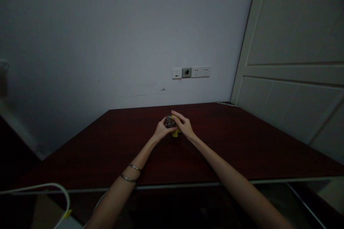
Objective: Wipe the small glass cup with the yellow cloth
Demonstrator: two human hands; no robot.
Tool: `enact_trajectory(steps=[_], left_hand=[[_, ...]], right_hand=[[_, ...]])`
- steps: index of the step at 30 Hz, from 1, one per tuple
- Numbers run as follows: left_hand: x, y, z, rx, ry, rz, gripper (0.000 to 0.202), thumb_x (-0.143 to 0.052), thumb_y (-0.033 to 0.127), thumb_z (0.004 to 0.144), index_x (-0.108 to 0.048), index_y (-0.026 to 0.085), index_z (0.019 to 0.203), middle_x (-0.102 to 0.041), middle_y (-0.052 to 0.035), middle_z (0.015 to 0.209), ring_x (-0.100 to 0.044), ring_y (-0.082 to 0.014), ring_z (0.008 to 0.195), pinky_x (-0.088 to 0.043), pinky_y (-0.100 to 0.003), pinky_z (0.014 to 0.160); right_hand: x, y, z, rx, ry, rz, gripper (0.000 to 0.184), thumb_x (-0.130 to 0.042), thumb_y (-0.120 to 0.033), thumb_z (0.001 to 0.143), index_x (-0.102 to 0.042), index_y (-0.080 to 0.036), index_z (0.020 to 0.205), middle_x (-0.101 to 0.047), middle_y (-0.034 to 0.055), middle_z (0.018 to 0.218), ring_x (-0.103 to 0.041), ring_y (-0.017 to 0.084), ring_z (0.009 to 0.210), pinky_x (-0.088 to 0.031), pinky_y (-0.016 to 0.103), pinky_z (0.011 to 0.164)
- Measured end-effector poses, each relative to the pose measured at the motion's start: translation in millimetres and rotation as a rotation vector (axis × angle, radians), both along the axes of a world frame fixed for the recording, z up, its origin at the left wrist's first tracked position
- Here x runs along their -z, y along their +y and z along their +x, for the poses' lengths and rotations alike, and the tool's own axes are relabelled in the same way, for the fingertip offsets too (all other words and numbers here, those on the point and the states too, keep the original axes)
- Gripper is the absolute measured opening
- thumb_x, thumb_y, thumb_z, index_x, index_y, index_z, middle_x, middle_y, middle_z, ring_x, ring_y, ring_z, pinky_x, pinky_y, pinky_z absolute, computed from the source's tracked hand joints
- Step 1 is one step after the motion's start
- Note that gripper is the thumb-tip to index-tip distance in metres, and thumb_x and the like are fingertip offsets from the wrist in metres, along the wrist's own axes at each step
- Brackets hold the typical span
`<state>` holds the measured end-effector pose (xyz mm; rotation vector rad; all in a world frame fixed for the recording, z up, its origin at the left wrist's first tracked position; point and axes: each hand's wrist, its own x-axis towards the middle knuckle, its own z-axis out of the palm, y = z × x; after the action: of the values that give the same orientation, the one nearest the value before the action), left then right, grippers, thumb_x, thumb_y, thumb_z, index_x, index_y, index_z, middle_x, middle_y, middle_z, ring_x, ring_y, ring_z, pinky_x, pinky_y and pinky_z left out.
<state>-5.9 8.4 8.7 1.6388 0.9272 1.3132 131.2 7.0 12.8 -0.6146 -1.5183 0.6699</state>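
"What is the left hand [160, 130] holding?"

"It is cupping a clear, rounded object [170, 122] by its sides, over the red tabletop [220, 139]. Looking glassy, it is probably calling for a gentle side hold, likely being slippery and fragile."

"And the right hand [185, 127]?"

"It is holding a yellow thing [175, 134], perhaps soft, against it, fingers arching; both forearms are slanting inward."
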Motion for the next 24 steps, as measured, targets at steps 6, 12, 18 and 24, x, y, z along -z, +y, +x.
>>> enact_trajectory(steps=[6,12,18,24], left_hand=[[3.6,-1,3,0.061,-0.103,-0.017,0.071,-0.079,0.015,0.044,-0.049,0.013,0.109,-0.059,-0.0075,0.104,-0.057,-0.0194,0.094,-0.045,-0.032,0.084],[6.2,-1,4,0.113,-0.131,-0.025,0.08,-0.08,0.014,0.039,-0.047,0.012,0.112,-0.056,-0.0115,0.112,-0.054,-0.0228,0.101,-0.043,-0.035,0.089],[5.6,5,0,0.059,-0.184,0.001,0.075,-0.08,0.016,0.041,-0.047,0.012,0.108,-0.058,-0.009,0.106,-0.056,-0.0221,0.097,-0.044,-0.037,0.088],[7.1,0,0,0.052,-0.091,0.052,0.082,-0.079,0.016,0.042,-0.043,0.013,0.116,-0.054,-0.0115,0.114,-0.053,-0.0242,0.103,-0.045,-0.037,0.087]], right_hand=[[-1.6,0,1,0.001,0.055,0.014,0.029,-0.055,-0.038,0.077,-0.065,-0.024,0.101,-0.061,0.0033,0.115,-0.052,0.02,0.111,-0.037,0.038,0.1],[1.1,12,4,0.059,0.214,-0.134,0.037,-0.062,-0.042,0.069,-0.064,-0.019,0.098,-0.062,0.0086,0.112,-0.059,0.022,0.099,-0.045,0.038,0.09],[0.6,4,0,0.061,0.102,0.071,0.021,-0.067,-0.033,0.066,-0.067,-0.021,0.083,-0.062,0.0067,0.105,-0.056,0.02,0.101,-0.041,0.036,0.092],[-1.4,7,3,0.086,0.143,-0.038,0.021,-0.064,-0.034,0.068,-0.067,-0.019,0.083,-0.066,0.0067,0.095,-0.06,0.02,0.091,-0.045,0.036,0.086]])
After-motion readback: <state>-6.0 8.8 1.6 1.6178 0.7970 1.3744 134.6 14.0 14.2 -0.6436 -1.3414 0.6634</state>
